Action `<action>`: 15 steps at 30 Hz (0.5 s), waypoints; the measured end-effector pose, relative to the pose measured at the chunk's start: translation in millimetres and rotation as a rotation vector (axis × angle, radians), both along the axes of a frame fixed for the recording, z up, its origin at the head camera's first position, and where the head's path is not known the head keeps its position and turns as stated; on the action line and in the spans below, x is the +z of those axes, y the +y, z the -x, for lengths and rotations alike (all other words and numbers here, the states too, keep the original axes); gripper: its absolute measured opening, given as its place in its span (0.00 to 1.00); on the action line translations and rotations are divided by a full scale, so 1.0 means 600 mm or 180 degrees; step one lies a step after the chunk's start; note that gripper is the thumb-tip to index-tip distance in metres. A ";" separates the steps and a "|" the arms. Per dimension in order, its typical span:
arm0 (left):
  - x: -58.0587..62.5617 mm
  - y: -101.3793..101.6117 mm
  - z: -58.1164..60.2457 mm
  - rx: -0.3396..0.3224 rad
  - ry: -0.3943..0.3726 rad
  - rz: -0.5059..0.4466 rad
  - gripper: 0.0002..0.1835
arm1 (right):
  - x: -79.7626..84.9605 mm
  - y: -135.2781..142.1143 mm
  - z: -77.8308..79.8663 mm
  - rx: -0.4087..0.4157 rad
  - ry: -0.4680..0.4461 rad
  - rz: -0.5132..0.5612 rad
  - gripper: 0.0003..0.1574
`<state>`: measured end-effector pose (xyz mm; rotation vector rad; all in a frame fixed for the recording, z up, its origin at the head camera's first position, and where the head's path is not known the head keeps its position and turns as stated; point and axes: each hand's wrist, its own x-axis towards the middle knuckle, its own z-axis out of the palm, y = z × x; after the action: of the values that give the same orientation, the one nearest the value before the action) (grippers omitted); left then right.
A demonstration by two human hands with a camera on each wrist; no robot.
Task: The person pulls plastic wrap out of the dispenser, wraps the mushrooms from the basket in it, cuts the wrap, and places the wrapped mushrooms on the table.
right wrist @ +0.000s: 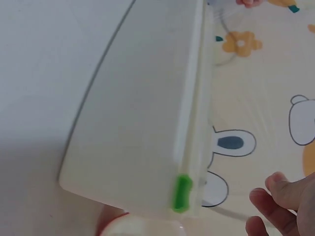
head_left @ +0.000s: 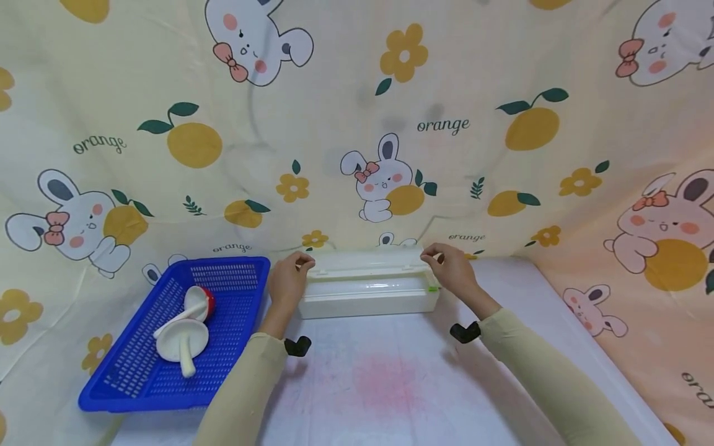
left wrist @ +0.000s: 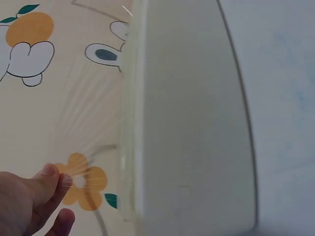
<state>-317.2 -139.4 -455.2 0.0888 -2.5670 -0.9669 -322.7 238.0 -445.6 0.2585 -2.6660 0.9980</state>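
A long white cling film dispenser box (head_left: 368, 305) lies across the table, its lid raised at the back and a shiny roll (head_left: 368, 286) inside. On its right end sits a green slider (right wrist: 182, 193). My left hand (head_left: 289, 279) pinches one corner of the clear film (left wrist: 86, 105) between thumb and fingers, and creases fan out from the fingertips. Beyond the box's other end, my right hand (head_left: 453, 270) has thumb and forefinger together at the film's opposite corner. Between both hands the film stretches above the box, faint against the patterned cloth.
To the left stands a blue plastic basket (head_left: 167, 406) holding white disc-shaped pieces with stems (head_left: 177, 341), one with red on it. A white round thing with a red rim (right wrist: 142, 227) shows partly beyond the box's right end. Patterned cloth (head_left: 334, 111) hangs behind the table.
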 end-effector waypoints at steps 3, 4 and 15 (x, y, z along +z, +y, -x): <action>0.010 -0.001 0.000 -0.0018 0.0056 0.0004 0.07 | 0.008 0.001 -0.001 0.0012 0.0024 0.0009 0.09; 0.013 -0.002 0.000 -0.0024 0.0069 0.0003 0.07 | 0.011 0.001 -0.002 0.0019 0.0043 0.0013 0.09; 0.046 -0.014 0.002 -0.0129 0.0231 0.0033 0.09 | 0.043 0.000 -0.003 -0.0021 0.0281 0.0014 0.08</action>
<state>-318.2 -147.9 -427.4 -0.0010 -2.5162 -0.9538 -320.7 238.0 -419.5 0.2860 -2.5833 0.9675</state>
